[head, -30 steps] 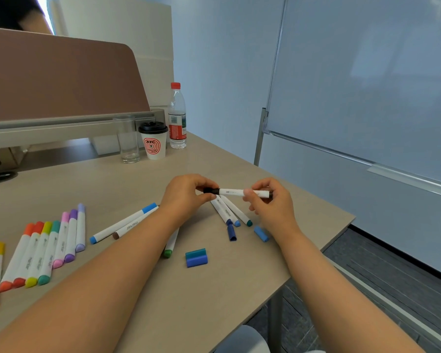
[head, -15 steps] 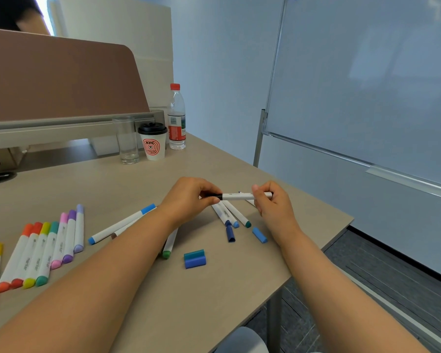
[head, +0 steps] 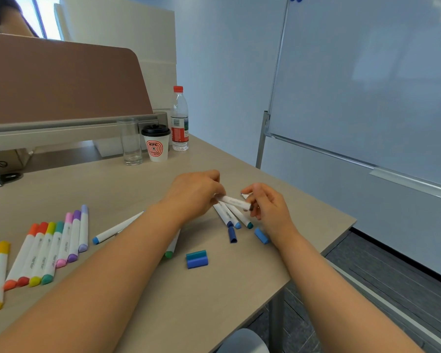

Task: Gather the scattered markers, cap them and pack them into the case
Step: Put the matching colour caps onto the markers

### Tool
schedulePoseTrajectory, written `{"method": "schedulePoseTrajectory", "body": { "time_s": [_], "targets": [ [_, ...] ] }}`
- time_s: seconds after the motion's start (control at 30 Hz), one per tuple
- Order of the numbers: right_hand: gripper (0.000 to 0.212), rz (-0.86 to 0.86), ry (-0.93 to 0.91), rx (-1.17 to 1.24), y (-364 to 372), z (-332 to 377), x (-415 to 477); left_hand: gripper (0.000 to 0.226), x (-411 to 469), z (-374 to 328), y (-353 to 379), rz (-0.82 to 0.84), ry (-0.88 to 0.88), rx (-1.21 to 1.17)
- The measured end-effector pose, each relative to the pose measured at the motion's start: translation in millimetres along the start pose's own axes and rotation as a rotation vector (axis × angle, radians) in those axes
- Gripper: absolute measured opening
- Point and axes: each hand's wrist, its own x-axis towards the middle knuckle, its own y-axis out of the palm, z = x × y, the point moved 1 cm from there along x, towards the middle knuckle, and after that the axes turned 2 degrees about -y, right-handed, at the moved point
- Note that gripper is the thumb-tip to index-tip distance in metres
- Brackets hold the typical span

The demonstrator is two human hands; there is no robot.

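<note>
Head view. Compared with half a second ago, both hands sit lower and closer to the tabletop [head: 143, 296]. The white marker [head: 232, 200] between them was level then. Now it slopes down to the right. Its dark end showed at the left hand before and now shows at the right hand's fingers [head: 255, 213]. The picture is blurred here.

Left hand [head: 194, 194]: fingers curled, pinching the marker's left end. Right hand [head: 269, 208]: thumb and fingers curled round the dark right end. The marker is just above three uncapped markers [head: 236, 217], which lie fanned on the tabletop with navy, blue and teal tips towards the near side.

Loose caps, unchanged since then: a navy cap [head: 232, 234] and a light blue cap [head: 261, 235] near the right wrist, and a teal cap [head: 196, 255] touching a blue cap [head: 197, 262] nearer in.

To the left, a blue-ended marker [head: 117, 228] lies alone. A green-ended marker [head: 169, 253] pokes out from under the left forearm. A row of capped markers [head: 49, 250] lies side by side at the left edge.

Far side: drinking glass [head: 131, 142], lidded coffee cup [head: 156, 145] and water bottle [head: 180, 118]. A whiteboard [head: 367, 85] stands to the right.
</note>
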Motion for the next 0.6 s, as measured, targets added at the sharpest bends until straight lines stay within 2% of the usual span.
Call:
{"method": "schedulePoseTrajectory", "body": {
  "time_s": [0.17,0.27,0.37,0.5,0.6],
  "targets": [
    [0.027,-0.091,0.012,-0.173,-1.1,-2.9,0.1,0.025,-4.7,14.9,-1.7,0.177,0.006,0.082],
    [0.019,-0.054,0.007,-0.245,1.0,-3.3,-0.1,0.026,-6.6,17.1,2.9,0.263,0.048,0.133],
    [0.015,0.008,-0.005,-0.333,4.5,-4.6,-1.4,0.029,-8.6,20.3,12.8,0.343,0.005,0.094],
    [0.005,0.114,0.0,-0.373,5.7,-3.0,-5.5,0.035,-8.7,16.2,21.3,0.274,-0.027,0.034],
    [0.013,0.211,-0.016,-0.432,3.8,-0.5,-7.9,0.05,-9.2,6.3,27.4,0.272,0.053,-0.016]
  ]
}}
